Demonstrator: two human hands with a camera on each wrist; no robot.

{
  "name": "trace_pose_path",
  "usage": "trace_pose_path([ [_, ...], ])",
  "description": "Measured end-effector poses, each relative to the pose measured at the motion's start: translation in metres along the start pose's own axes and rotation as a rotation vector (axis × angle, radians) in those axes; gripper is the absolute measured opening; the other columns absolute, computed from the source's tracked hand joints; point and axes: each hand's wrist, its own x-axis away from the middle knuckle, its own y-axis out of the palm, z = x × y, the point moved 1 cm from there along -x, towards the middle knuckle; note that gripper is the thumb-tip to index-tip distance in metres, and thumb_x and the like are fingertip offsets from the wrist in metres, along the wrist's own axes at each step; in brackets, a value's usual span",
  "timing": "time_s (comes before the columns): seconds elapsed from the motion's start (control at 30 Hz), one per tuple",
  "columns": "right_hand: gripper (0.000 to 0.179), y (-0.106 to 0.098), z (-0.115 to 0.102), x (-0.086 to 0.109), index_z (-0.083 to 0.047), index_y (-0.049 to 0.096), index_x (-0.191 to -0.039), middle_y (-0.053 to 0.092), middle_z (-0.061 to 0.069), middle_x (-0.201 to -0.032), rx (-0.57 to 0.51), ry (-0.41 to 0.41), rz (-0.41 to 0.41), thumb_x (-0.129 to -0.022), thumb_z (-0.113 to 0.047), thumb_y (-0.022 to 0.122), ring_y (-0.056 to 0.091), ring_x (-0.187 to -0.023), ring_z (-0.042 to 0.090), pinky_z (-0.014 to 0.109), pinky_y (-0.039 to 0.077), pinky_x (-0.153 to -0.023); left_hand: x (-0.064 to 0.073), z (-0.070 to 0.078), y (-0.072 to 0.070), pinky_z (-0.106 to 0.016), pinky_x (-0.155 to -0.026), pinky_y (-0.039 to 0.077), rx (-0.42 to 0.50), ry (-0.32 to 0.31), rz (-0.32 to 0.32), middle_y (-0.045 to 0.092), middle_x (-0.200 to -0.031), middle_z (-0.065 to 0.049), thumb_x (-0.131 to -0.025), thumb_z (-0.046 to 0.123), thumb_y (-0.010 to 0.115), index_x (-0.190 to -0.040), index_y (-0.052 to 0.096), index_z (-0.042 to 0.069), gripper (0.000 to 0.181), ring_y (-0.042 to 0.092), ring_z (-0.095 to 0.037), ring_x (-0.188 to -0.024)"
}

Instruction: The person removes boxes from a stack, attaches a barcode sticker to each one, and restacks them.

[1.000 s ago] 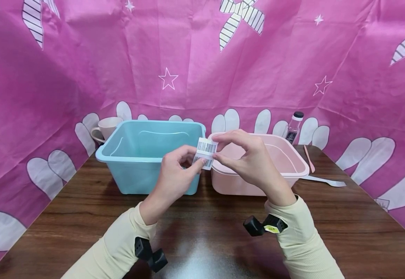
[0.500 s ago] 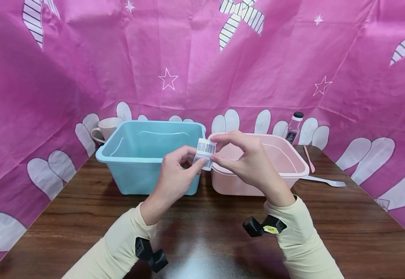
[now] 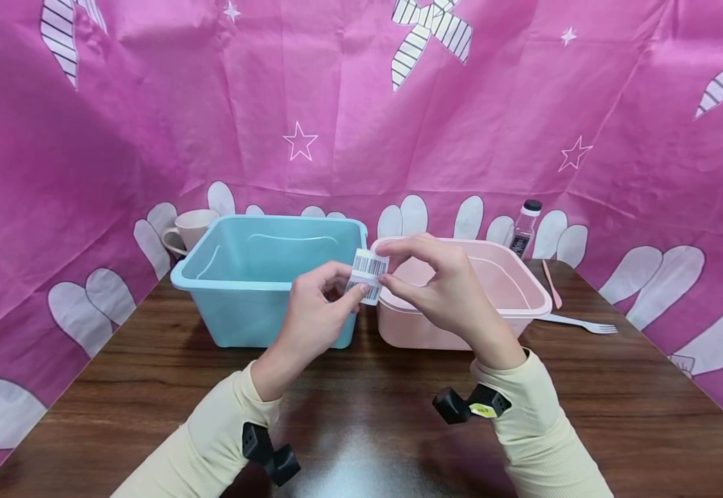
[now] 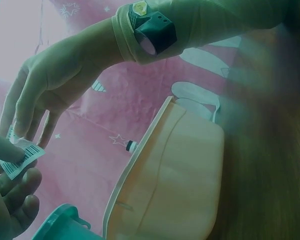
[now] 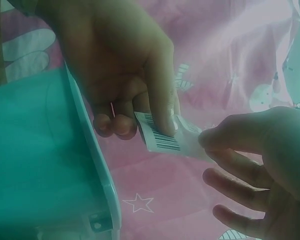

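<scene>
At twelve o'clock I hold a small white label (image 3: 369, 266), printed with bars, in front of the gap between the two tubs. My left hand (image 3: 311, 304) pinches it between thumb and fingers at its seven o'clock side; my right hand (image 3: 445, 277) has thumb and forefinger together on its edge at three. The blue tub (image 3: 243, 318) sits at eleven o'clock, a cup (image 3: 194, 225) partly behind it, and the pink tub (image 3: 423, 335) at one, a bottle (image 3: 524, 232) beyond, a fork (image 3: 585, 324) at two.
</scene>
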Motion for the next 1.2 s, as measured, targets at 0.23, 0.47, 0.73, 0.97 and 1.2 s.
trace_pose_path([
  [0.23,0.036,0.006,-0.001,-0.003,0.004,0.073,-0.107,0.074,0.011,-0.088,-0.025,-0.006,0.002,-0.073,0.013,0.080,0.068,-0.079,0.015,0.018,0.050,-0.090,0.000,-0.003,-0.007,-0.022,-0.059,0.050,-0.010,0.018,-0.003,0.069,-0.074,-0.018,-0.087,-0.004,0.073,-0.097,0.072,-0.002,0.011,0.061,-0.012,-0.060],
  [0.47,0.035,0.011,-0.004,-0.007,0.004,0.073,-0.106,0.074,0.011,-0.091,-0.063,0.003,-0.012,-0.073,0.014,0.078,0.067,-0.079,0.011,0.019,0.050,-0.088,0.006,-0.004,-0.018,-0.021,-0.061,0.049,-0.067,0.011,0.018,0.071,-0.075,-0.014,-0.086,-0.002,0.074,-0.096,0.073,0.000,0.011,0.059,-0.012,-0.062],
  [0.73,0.031,0.014,-0.017,-0.010,0.001,0.074,-0.105,0.074,0.007,-0.089,-0.067,-0.010,-0.048,-0.076,0.008,0.078,0.065,-0.081,0.010,0.020,0.050,-0.094,0.022,-0.007,-0.039,-0.023,-0.062,0.048,-0.207,-0.024,-0.010,0.072,-0.078,-0.007,-0.085,0.001,0.077,-0.097,0.074,0.004,0.013,0.057,-0.014,-0.066],
  [0.97,0.033,0.020,-0.021,-0.007,0.001,0.074,-0.106,0.071,0.004,-0.081,-0.052,0.015,-0.062,-0.074,0.010,0.078,0.064,-0.080,0.011,0.017,0.049,-0.089,0.036,-0.009,-0.054,-0.024,-0.060,0.048,-0.270,-0.084,-0.088,0.070,-0.076,-0.001,-0.085,0.003,0.078,-0.096,0.074,0.007,0.013,0.055,-0.013,-0.066],
  [1.2,0.034,0.035,-0.019,-0.003,0.001,0.074,-0.106,0.071,0.003,-0.079,-0.102,0.026,-0.094,-0.074,0.012,0.079,0.064,-0.076,0.010,0.017,0.049,-0.080,0.054,-0.022,-0.062,-0.022,-0.061,0.049,-0.316,-0.097,-0.203,0.069,-0.073,0.004,-0.084,0.002,0.077,-0.093,0.074,0.009,0.012,0.056,-0.004,-0.065],
])
